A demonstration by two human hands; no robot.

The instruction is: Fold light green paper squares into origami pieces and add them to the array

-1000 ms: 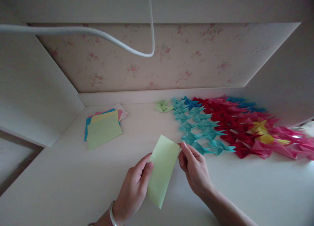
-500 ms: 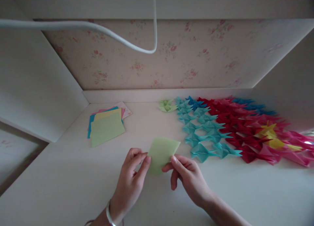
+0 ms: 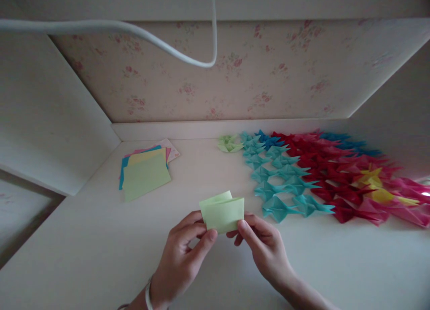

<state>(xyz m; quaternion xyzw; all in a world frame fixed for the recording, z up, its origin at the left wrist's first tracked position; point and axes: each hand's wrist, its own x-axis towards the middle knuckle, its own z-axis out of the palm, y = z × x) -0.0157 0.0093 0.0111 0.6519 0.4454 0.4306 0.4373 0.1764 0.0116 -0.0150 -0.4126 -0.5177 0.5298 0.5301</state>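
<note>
Between my two hands is a light green sheet of origami paper, bent over so that two layers show with their upper edges apart. My left hand pinches its lower left corner, thumb in front and fingers behind. At the lower right, my right hand grips the paper the same way, with the thumb on the front face. The sheet is held up over the white table. Part of the fingers of both hands is hidden behind the paper.
A stack of coloured paper sheets, light green on top, lies at the left. Rows of folded paper cranes, turquoise, red and yellow, cover the right side. One light green folded piece sits at the back. A white cable hangs above.
The green paper went from a single flat-looking face to being bent over in two layers. Both thumbs have shifted to its lower edge, and the left hand has moved slightly right.
</note>
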